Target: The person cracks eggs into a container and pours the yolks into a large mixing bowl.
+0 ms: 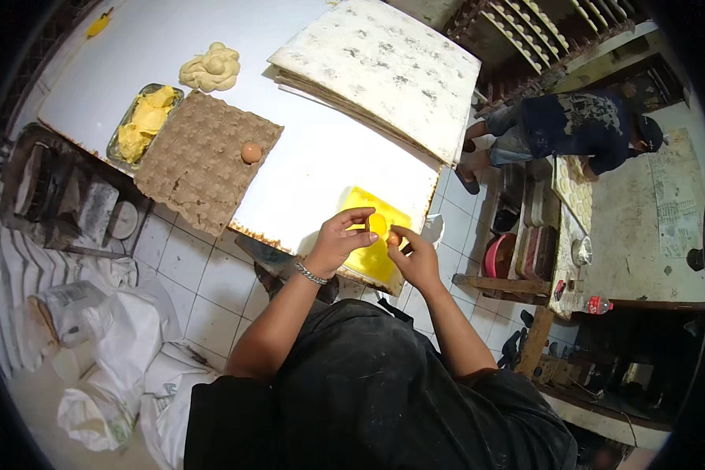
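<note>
A cracked egg is parted between my hands over a bright yellow rectangular tray [369, 262] at the table's near corner. My left hand [345, 238] grips one eggshell half [378, 224], its yellow inside facing up; whether yolk lies in it I cannot tell. Between the fingers of my right hand [414, 255] is the other, brown shell half [394, 238]. The halves are close together. Left of my hands, one whole brown egg [251, 153] sits on a cardboard egg tray [205, 155], which overhangs the table edge.
On the white table [323, 176] are a container of yellow fat [147, 120], a dough lump [211, 67] and stacked boards [382, 70]. White sacks [123, 341] lie at lower left. At right, a person [576, 126] bends over a tray of dough pieces [573, 191].
</note>
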### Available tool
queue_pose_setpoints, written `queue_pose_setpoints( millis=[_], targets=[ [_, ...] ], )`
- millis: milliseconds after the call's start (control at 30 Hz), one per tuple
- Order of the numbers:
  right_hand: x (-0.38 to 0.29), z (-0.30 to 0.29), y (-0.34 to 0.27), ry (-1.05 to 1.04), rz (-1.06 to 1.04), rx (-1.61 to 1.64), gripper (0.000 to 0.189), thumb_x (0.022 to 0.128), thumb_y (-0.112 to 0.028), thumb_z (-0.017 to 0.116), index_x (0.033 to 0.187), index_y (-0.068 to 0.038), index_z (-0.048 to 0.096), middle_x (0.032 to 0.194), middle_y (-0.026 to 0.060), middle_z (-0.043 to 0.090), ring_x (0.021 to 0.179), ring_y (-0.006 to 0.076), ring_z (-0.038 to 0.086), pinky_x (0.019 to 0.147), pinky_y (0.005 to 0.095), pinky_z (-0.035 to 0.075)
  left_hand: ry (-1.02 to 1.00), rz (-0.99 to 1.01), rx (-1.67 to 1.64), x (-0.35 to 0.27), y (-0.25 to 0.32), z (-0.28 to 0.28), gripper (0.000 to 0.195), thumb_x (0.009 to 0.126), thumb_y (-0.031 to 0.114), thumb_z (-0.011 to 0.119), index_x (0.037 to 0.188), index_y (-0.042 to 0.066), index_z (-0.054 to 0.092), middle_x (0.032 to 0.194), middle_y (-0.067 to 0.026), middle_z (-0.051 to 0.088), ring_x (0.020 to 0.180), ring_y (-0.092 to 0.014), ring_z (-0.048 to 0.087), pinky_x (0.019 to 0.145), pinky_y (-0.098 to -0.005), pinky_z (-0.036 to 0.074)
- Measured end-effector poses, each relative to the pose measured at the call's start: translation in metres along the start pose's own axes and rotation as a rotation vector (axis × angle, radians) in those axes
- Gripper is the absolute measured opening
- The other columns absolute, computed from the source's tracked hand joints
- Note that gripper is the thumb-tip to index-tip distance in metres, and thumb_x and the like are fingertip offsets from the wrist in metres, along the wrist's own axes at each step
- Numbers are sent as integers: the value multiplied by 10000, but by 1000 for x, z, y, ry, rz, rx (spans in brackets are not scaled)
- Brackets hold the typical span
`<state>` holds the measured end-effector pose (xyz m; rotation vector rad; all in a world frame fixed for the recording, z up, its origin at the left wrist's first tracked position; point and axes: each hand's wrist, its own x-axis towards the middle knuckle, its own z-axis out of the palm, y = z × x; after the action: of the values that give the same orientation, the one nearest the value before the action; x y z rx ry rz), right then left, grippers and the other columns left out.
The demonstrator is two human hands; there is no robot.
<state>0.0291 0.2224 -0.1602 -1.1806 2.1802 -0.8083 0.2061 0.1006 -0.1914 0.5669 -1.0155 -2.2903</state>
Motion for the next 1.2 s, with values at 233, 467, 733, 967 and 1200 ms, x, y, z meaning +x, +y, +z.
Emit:
queue_pose_setpoints(
  millis=[233,467,733,967,1200],
  targets=[
    [20,-27,-16,-74,-59,628,384,932,-26,646,1312,13,604,1182,111,692,990,155,663,864,291,535,-13,-13,29,-2,-2,-1,520,860,-11,746,1350,7,573,1223,-92,599,1085,-154,617,946,-285,540],
    [16,-38,-13,-175,-80,740,370,942,3,627,1308,38,587,1190,120,691,1086,169,657,958,300,517,-34,-50,39,1,3,14,511,869,0,740,1350,-1,569,1203,-95,601,1050,-140,632,907,-266,565],
    [16,-41,-1,-249,-110,701,365,941,0,625,1305,5,604,1227,112,678,1130,167,637,979,312,508,-29,-95,109,1,8,24,493,880,15,744,1341,-14,575,1221,-93,608,1027,-151,655,893,-271,566],
    [18,-31,17,-286,-91,796,359,951,-1,621,1309,25,598,1209,101,675,1071,150,645,952,282,515,-40,-126,352,4,22,38,471,864,20,770,1300,-33,599,1188,-115,657,984,-158,685,856,-258,567],
    [24,-24,28,-360,-10,939,358,963,-27,607,1315,38,599,1152,83,689,984,111,642,892,266,521,-40,-172,687,15,38,50,461,842,78,807,1250,-41,627,1112,-94,695,895,-116,688,761,-243,569]
  ],
)
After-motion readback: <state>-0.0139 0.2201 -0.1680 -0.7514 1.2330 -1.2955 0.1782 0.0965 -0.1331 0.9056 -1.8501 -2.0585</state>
